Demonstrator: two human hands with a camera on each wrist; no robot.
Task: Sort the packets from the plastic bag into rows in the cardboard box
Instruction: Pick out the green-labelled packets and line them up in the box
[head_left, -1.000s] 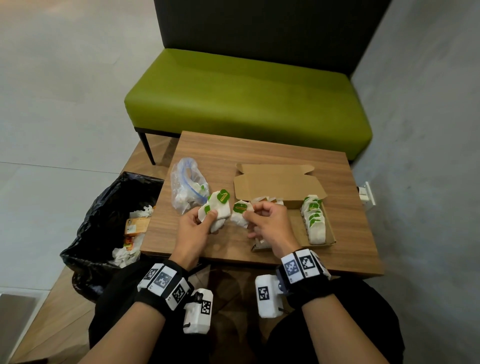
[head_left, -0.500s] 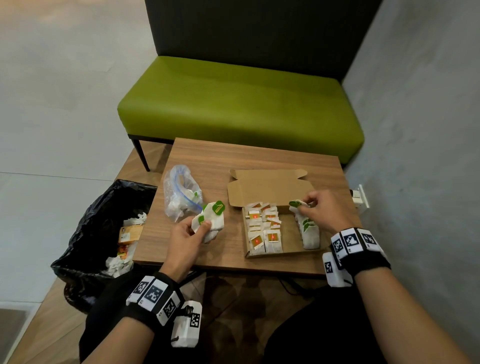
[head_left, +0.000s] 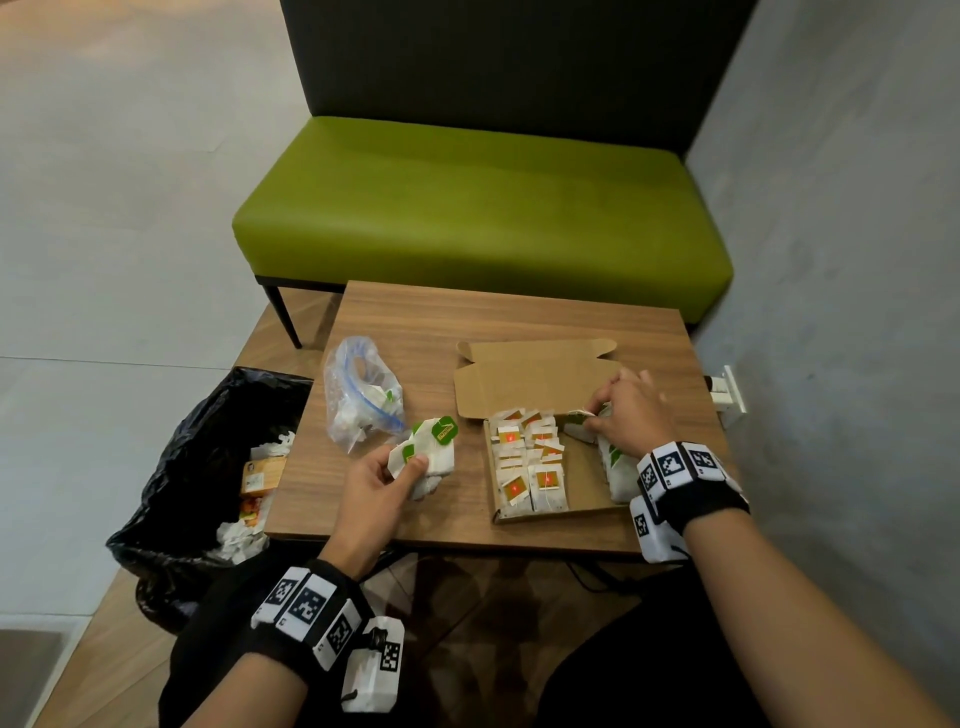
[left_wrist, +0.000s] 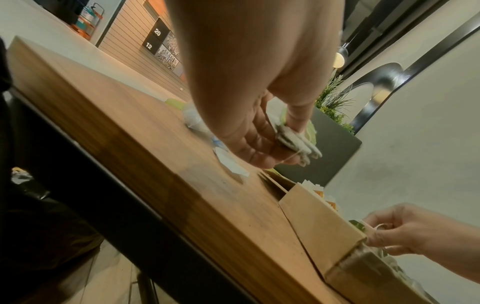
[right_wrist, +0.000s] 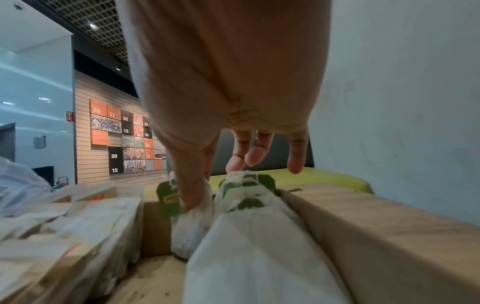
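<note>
On the table, both hands grip packets: left hand outside the cardboard box, right hand inside.

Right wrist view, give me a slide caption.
Right hand pinches a green-tagged packet beside the green-tagged row inside the cardboard box.

One cardboard box, one plastic bag, one black bin bag and two hands are showing; the packets are overlapping, uncountable.
</note>
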